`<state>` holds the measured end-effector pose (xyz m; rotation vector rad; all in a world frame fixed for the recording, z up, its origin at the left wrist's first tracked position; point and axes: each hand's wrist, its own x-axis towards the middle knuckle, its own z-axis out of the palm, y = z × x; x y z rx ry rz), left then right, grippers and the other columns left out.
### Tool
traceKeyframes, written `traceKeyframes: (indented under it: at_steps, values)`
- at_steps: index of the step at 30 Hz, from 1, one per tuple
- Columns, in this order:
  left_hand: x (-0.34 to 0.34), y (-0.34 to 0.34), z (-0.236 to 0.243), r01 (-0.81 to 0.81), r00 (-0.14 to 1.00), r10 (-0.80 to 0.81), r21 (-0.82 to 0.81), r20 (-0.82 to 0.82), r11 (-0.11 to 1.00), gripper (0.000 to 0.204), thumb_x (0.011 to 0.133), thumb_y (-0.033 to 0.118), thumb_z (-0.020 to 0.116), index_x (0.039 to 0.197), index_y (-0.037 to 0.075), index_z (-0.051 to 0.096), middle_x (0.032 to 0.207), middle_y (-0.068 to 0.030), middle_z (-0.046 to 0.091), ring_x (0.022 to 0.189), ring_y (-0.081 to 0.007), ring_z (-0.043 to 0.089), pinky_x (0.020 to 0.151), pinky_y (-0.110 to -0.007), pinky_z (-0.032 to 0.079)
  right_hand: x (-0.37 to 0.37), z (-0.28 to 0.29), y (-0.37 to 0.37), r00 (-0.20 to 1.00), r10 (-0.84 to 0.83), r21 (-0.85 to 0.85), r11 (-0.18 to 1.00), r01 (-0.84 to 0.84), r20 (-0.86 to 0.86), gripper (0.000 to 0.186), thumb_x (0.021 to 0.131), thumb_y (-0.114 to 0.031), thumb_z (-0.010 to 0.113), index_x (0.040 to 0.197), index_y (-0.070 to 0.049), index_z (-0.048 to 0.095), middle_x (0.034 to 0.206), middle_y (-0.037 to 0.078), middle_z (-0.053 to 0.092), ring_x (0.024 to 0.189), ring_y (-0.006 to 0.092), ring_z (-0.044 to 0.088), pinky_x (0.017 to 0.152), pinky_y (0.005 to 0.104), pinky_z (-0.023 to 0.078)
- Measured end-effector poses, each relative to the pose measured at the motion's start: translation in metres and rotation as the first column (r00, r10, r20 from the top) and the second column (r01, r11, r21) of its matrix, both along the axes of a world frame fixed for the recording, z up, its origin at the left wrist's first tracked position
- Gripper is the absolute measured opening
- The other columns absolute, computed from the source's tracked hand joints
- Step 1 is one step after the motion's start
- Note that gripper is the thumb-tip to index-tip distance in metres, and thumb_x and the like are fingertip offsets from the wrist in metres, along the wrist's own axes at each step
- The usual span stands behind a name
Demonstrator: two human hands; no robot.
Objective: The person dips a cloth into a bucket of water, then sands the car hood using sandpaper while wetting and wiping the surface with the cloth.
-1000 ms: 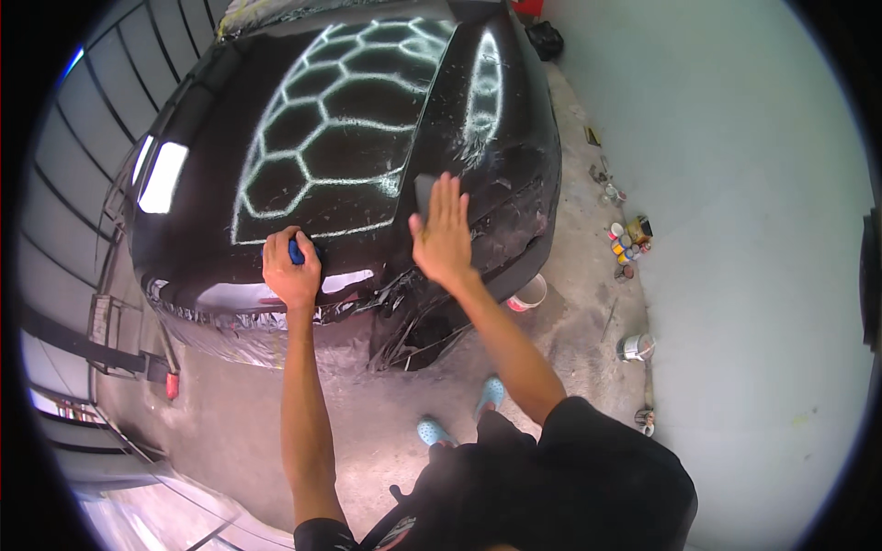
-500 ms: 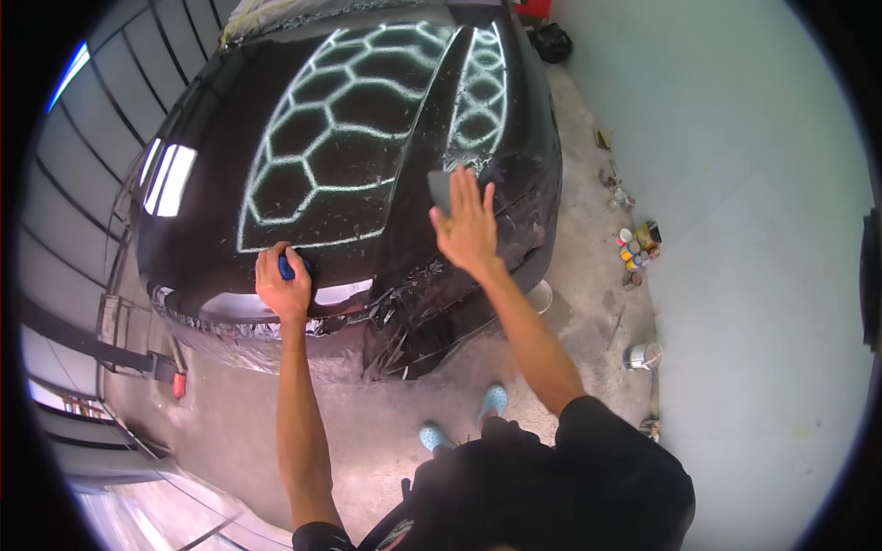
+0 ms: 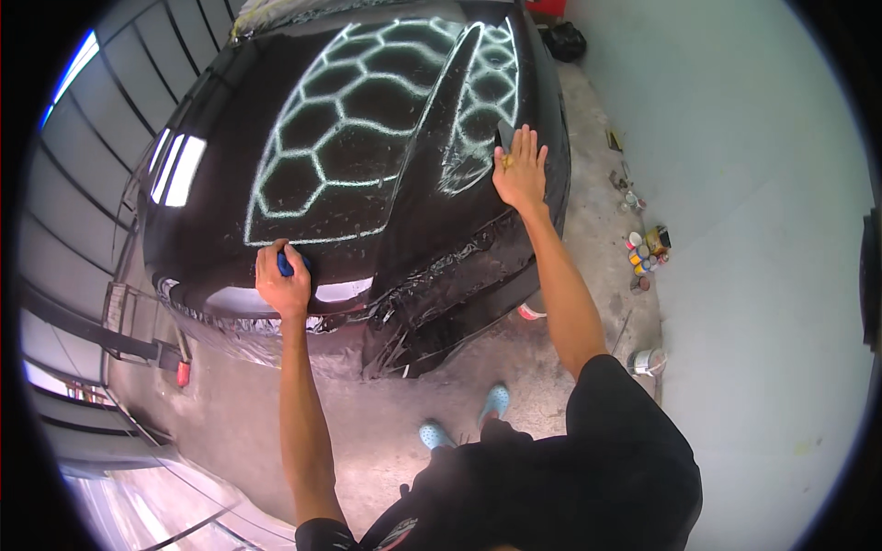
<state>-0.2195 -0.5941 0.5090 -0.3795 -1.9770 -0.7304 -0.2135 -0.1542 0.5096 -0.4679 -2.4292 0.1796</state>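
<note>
A black car hood [image 3: 207, 243] lies before me, marked with pale hexagon outlines [image 3: 317, 156]. On its right part, my right hand [image 3: 522, 174] lies with fingers stretched over a dark grey sheet that looks like sandpaper [image 3: 504, 134], pressing it to the surface. A bit of yellow shows by the thumb; most of the sheet is hidden under the hand. Close to the hood's front edge, just below the pattern's lower border, my left hand [image 3: 283, 283] is closed around a small blue object [image 3: 285, 264], whose kind is hidden by the fingers.
Crumpled plastic film [image 3: 266, 340] covers the car's front. Along the pale wall [image 3: 753, 230] at right stand small cans [image 3: 643, 257] and a metal tin [image 3: 647, 362]. A black bag [image 3: 563, 42] sits at the far right. Metal framing [image 3: 92, 331] runs along the left.
My right hand has moved right and farther up the hood with the grey sheet. The pale lines where it was now show. My left hand stays put; the view has shifted slightly.
</note>
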Motion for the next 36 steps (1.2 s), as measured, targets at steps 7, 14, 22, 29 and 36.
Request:
traceKeyframes:
  at_steps: [7,14,22,29,36]
  values:
    - [0.011,-0.014,-0.002,-0.040,0.999,0.040,-0.002,0.009,0.999,0.008,0.093,0.010,0.063,0.097,0.005,0.069,0.092,-0.0119,0.068,0.085,-0.0356,0.067,0.077,-0.044,0.052,0.062,-0.034,-0.128,0.929,0.366,0.024,0.930,-0.366,-0.044,0.072,0.108,-0.040,0.038,0.156,0.011,0.028,0.168,0.025,0.021,0.158,0.0394,0.017,0.127,0.0561,0.009]
    - [0.006,-0.007,0.002,-0.030,0.999,0.030,-0.005,0.018,1.000,0.007,0.093,0.009,0.064,0.096,0.005,0.068,0.091,-0.0102,0.068,0.085,-0.0344,0.066,0.077,-0.045,0.052,0.004,0.000,-0.057,0.995,0.099,0.038,0.994,-0.100,0.027,0.061,0.110,-0.038,0.030,0.159,-0.002,0.034,0.172,0.008,0.019,0.159,0.0370,0.012,0.124,0.0669,0.007]
    - [0.009,-0.008,0.001,-0.035,0.999,0.035,-0.011,0.005,0.999,0.007,0.092,0.009,0.064,0.096,0.005,0.068,0.090,-0.0107,0.068,0.084,-0.0344,0.066,0.076,-0.044,0.052,-0.013,0.012,-0.056,0.973,0.192,0.041,0.979,-0.198,0.128,0.070,0.109,-0.045,0.027,0.159,0.005,0.029,0.169,0.019,0.023,0.159,0.0337,0.015,0.127,0.0575,0.007]
    - [0.009,-0.013,0.000,-0.044,0.999,0.044,0.004,0.019,0.999,0.007,0.092,0.010,0.065,0.096,0.005,0.068,0.090,-0.0111,0.068,0.084,-0.0350,0.066,0.076,-0.045,0.052,0.040,-0.028,-0.177,0.936,0.350,0.004,0.937,-0.350,0.038,0.076,0.108,-0.046,0.029,0.155,0.014,0.028,0.167,0.031,0.020,0.157,0.0431,0.013,0.128,0.0528,0.008]
    - [0.001,0.001,0.002,-0.021,1.000,0.021,-0.002,-0.003,1.000,0.008,0.091,0.010,0.065,0.097,0.005,0.068,0.090,-0.0116,0.067,0.084,-0.0355,0.066,0.076,-0.045,0.052,-0.049,0.006,-0.086,0.962,0.266,0.040,0.962,-0.269,0.062,0.072,0.110,-0.046,0.027,0.155,0.010,0.033,0.166,0.025,0.028,0.157,0.0367,0.020,0.127,0.0531,0.013]
